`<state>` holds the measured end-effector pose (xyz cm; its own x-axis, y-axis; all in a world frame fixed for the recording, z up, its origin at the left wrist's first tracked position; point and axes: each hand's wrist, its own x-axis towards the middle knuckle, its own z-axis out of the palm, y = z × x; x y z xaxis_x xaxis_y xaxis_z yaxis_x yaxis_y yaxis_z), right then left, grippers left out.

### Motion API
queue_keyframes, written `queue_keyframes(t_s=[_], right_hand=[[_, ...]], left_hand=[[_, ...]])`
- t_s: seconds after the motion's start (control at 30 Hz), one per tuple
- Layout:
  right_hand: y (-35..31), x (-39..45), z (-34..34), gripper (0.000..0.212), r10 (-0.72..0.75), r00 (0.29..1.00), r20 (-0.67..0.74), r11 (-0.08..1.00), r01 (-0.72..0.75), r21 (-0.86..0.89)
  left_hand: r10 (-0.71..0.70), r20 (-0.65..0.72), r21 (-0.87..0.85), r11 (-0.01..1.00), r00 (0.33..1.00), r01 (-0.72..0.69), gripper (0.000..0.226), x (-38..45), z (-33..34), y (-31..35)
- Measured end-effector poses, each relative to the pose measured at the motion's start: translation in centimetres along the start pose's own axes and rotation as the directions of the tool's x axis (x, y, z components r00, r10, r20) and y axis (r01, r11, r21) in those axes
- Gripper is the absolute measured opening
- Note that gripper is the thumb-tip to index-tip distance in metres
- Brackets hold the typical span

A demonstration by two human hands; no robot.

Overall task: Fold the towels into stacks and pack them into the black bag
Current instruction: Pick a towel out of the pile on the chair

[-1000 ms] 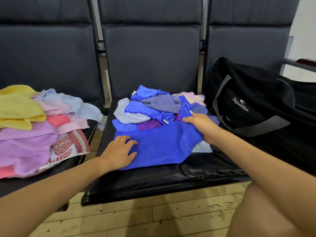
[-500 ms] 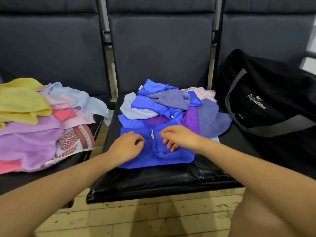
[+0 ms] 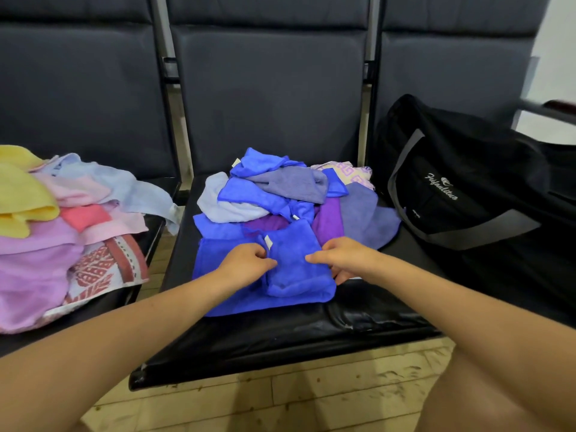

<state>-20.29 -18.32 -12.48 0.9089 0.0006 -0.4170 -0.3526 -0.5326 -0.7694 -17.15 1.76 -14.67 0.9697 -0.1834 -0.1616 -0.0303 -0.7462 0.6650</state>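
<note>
A blue towel (image 3: pixel 290 269) lies partly folded at the front of the middle seat (image 3: pixel 280 335), at about 6 o'clock from the heap of loose towels behind it. The left hand (image 3: pixel 246 265) sits on the towel's left half with its fingers curled, pinching the cloth just below a small white label (image 3: pixel 267 241) at the folded edge. The right hand (image 3: pixel 343 257) is at 3 o'clock from the left one, close beside it, its fingers curled over the right edge of the folded flap and gripping it. Both hands are narrow, closed on the same towel.

The heap (image 3: pixel 280 194) at 12 o'clock from the hands holds blue, grey-blue, pale blue and purple towels jumbled together, with a pink-patterned cloth (image 3: pixel 346 173) showing at its far right.

The black bag (image 3: pixel 467 194) rests on the right seat, at 2 o'clock from the hands, slumped against the backrest with a grey strap (image 3: pixel 486 232) looping across its front and white lettering on its side. It is just beside the heap.

On the left seat, at 9 o'clock, lies a second pile (image 3: pixel 62 219): yellow, pink, lilac and pale blue towels, with a red-and-white patterned one (image 3: pixel 103 269) at its near edge. A wooden floor (image 3: pixel 280 400) shows below the seats.
</note>
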Motion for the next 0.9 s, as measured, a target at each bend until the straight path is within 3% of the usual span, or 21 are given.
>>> queue_keyframes(t_s=[0.17,0.27,0.33,0.4,0.5,0.6,0.7,0.9], right_hand=[[-0.4,0.2,0.7,0.018,0.018,1.0,-0.006,0.974,-0.016,0.227],[-0.9,0.3,0.9,0.021,-0.028,0.998,-0.056,0.949,0.044,0.311],[-1.4,0.4,1.3,0.011,-0.086,0.993,-0.079,0.947,0.106,0.303],[-1.9,0.4,1.9,0.009,-0.156,0.979,-0.128,0.934,0.188,0.304],[-2.9,0.8,3.1,0.026,-0.244,0.953,-0.182,0.885,0.296,0.359],[-4.1,0.6,4.3,0.019,-0.258,0.966,-0.032,0.865,0.245,0.437],[-4.4,0.2,5.2,0.021,-0.232,0.962,0.145,0.885,0.147,0.443],[-3.9,0.6,4.8,0.016,-0.177,0.984,-0.033,0.85,0.17,0.499]], left_hand=[[-0.041,0.054,-0.314,0.948,0.998,0.056,0.024,0.1,0.3,0.4],[-0.04,0.061,-0.226,0.973,0.997,0.053,0.012,0.0,-0.3,-0.2],[-0.048,0.073,-0.178,0.982,0.996,0.061,0.011,-0.3,-0.9,-0.7],[-0.056,0.045,-0.203,0.977,0.997,0.064,0.023,-0.3,-1.5,-1.2],[-0.134,-0.052,-0.374,0.921,0.99,0.105,0.021,-0.3,-2.4,-1.6],[-0.242,0.069,-0.613,0.755,0.968,0.232,0.027,-0.7,-3.0,-1.6],[-0.254,0.133,-0.696,0.665,0.958,0.273,0.037,-0.9,-2.8,-1.8],[-0.249,0.033,-0.554,0.802,0.968,0.225,0.016,-0.6,-1.8,-1.2]])
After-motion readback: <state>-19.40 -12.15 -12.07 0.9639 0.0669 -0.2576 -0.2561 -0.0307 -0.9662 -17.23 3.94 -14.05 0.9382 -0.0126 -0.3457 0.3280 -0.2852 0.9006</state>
